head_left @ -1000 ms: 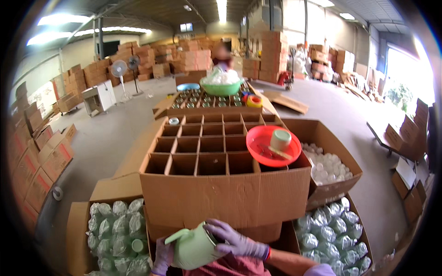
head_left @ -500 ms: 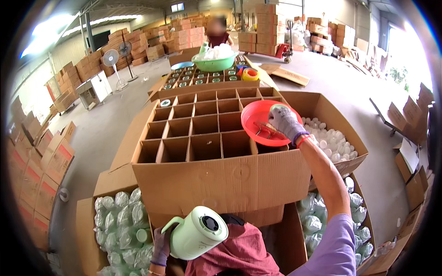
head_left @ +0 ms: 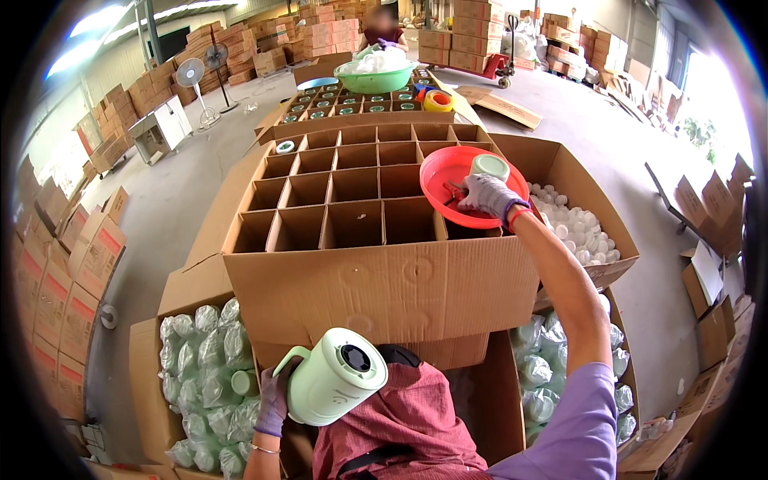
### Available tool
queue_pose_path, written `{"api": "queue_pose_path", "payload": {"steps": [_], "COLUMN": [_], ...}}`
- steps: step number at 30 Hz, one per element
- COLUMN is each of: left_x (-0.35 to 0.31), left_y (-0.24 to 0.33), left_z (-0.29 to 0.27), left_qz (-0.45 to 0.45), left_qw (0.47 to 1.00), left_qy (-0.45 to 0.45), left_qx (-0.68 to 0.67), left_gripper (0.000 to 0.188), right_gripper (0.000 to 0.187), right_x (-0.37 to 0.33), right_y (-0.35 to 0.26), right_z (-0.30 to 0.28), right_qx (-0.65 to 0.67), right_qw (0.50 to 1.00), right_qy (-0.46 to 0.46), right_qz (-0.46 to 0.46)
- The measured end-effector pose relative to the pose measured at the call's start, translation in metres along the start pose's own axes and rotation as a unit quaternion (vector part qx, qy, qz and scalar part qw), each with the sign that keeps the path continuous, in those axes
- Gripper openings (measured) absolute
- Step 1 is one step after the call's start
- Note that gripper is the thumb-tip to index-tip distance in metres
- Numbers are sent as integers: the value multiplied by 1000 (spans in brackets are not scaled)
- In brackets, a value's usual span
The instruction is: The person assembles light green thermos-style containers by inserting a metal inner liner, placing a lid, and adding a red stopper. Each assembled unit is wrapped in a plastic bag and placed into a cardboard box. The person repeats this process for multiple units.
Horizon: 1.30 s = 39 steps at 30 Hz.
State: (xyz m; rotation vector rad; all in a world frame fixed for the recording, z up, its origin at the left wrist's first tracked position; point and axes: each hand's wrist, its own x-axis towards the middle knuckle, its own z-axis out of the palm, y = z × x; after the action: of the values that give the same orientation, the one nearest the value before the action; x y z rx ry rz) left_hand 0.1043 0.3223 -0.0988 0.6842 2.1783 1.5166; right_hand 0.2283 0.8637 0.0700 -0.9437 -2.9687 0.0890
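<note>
At the lower middle, my left hand (head_left: 276,398), in a grey-purple glove, is closed round the handle of a pale green vacuum jug (head_left: 332,384). The jug leans over my lap, its dark-centred top facing up. My gloved right hand (head_left: 486,196) is over a red plastic bowl (head_left: 432,172), fingers closed on a red-handled tool (head_left: 453,194) that they partly hide. Against the far side of this hand, within the bowl, is a pale green cup (head_left: 490,166), round end up. The bowl sits on the right side of a cardboard carton (head_left: 384,276) with dividers.
Small white caps (head_left: 578,236) fill a box at the right. Plastic-wrapped pale green bottles (head_left: 212,376) stand in boxes on both sides. Farther off are a green basin (head_left: 376,82), yellow tape (head_left: 438,101), a co-worker (head_left: 382,30), fans (head_left: 192,74) and stacked cartons.
My right hand has shifted off the pale green cup, showing more of it, and toward the red-handled tool. The jug stays in my left hand. The whole view has tilted slightly downward.
</note>
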Motion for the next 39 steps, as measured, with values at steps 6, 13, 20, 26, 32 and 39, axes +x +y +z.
{"api": "queue_pose_path", "payload": {"steps": [6, 13, 20, 26, 32, 39], "left_x": [-7, 3, 1, 0, -3, -19], "left_y": [-3, -20, 11, 7, 5, 17], "left_z": [-5, -9, -6, -6, -11, -2], "left_qz": [-87, -39, -134, -153, -171, 140], "left_qw": [984, 995, 968, 962, 959, 984], "left_qy": [-8, -42, -111, -99, -104, 47], "left_qx": [-154, -75, -179, -202, -201, -98], "left_gripper": [26, 34, 41, 42, 41, 35], "right_gripper": [37, 35, 17, 18, 17, 25], "right_x": [-40, -152, -186, -187, -183, -198], "right_y": [-32, -152, -213, -222, -226, -227], "right_z": [-46, -6, 56, 36, 52, 56], "right_qx": [158, 165, 2, -49, -103, 304], "right_qw": [955, 882, 774, 810, 779, 905], "right_qy": [252, 78, 256, 136, 142, -134], "right_qz": [1, -433, -579, -568, -603, -264]}}
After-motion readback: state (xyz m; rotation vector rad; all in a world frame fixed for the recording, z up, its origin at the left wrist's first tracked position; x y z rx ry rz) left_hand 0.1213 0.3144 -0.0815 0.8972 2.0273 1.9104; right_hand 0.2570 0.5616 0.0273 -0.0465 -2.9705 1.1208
